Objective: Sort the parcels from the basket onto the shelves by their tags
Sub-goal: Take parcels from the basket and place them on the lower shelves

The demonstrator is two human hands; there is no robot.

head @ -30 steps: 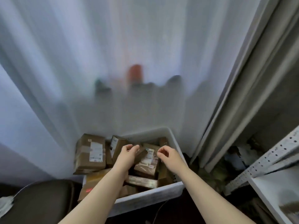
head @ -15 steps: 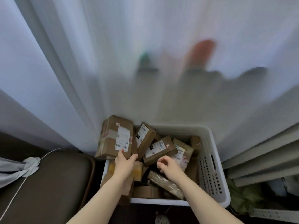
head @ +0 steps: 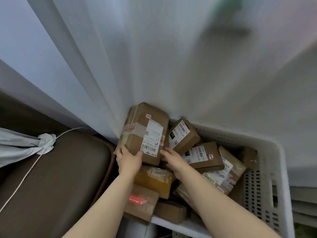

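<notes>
Head view, looking down: a white plastic basket with perforated walls is seen at lower right, heaped with brown cardboard parcels. A large parcel with a white barcode label is propped at the basket's far left corner, leaning against a white curtain. Its lower left corner is gripped by the left hand, thumb laid on the labelled face and fingers wrapped round the side. The right hand is placed against the lower right edge, fingers fairly straight. Just beside it to the right, a smaller labelled parcel is tilted; below the hands, a yellow-taped parcel is seen. At left lies a brown cushion.
</notes>
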